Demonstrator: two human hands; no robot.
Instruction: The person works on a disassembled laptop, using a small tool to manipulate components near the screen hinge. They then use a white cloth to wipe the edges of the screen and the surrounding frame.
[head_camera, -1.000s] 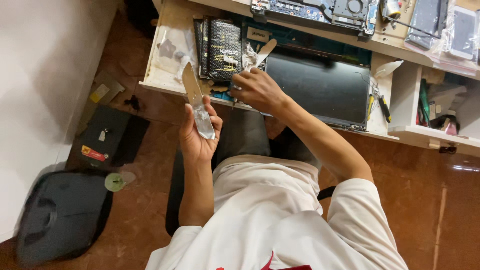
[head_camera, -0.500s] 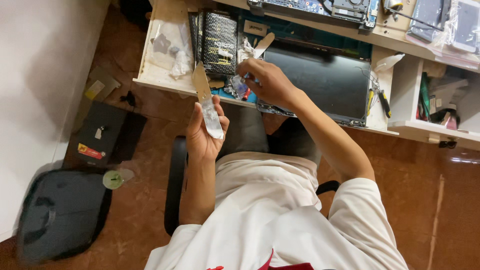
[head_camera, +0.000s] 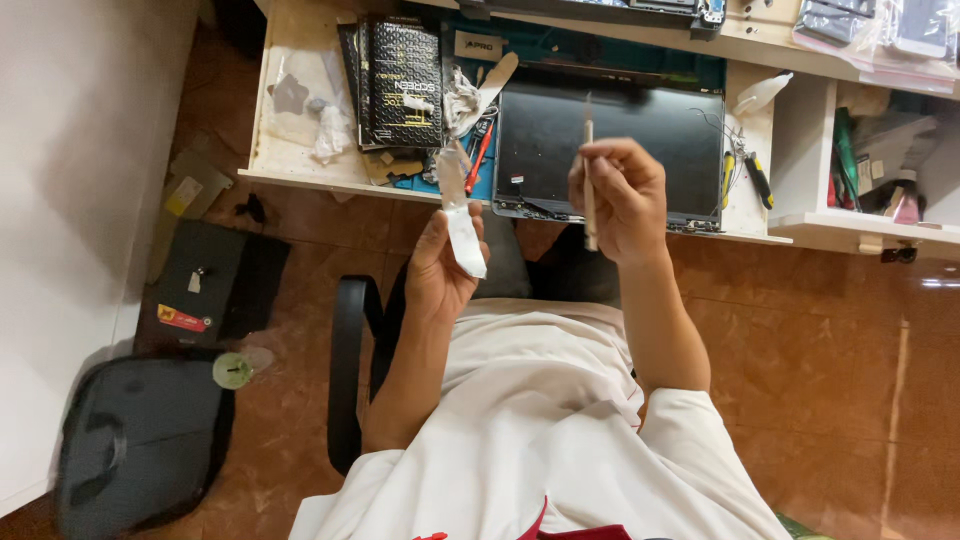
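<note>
Left hand (head_camera: 440, 270) grip closed on crumpled white strip (head_camera: 462, 222), strip standing up past fingers toward 12 o'clock, likely raised clear of lap for inspection. Right hand (head_camera: 620, 195) grip pinched round thin pale stick tool (head_camera: 588, 180), tool near upright, tip at 12 o'clock, held pen-style for fine control. Strip at 9 o'clock of tool, apart. Beyond both hands, at 12 o'clock, dark laptop panel (head_camera: 610, 140) flat on desk (head_camera: 300, 170). Black booklets (head_camera: 400, 70) at 11 o'clock. Black bag (head_camera: 140, 440) on floor at 8 o'clock.

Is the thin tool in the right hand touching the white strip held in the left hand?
Apart. The head view shows the thin tool and the white strip separated by a clear gap.
</note>
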